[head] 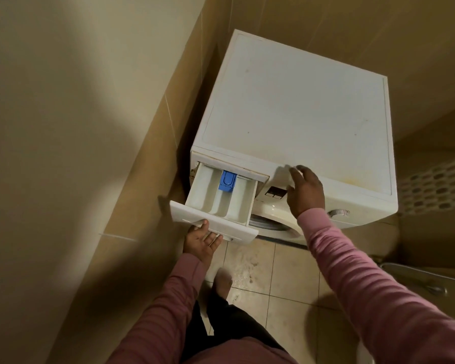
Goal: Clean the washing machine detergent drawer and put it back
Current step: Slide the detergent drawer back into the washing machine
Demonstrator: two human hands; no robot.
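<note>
At the washing machine (294,101) front, the left hand (201,241) grips the pulled-out detergent drawer (213,195) while the open right hand (305,190) steadies the top; freeing it probably needs the blue tab (227,181) pressed.

Long pink ribbed sleeves: left sleeve (168,306) lower centre, right sleeve (365,298) lower right, cuffs close at wrists. Left hand (202,240) and right hand (305,190) ungloved. Dark trousers (229,327) bottom centre; bare foot (222,281).
</note>
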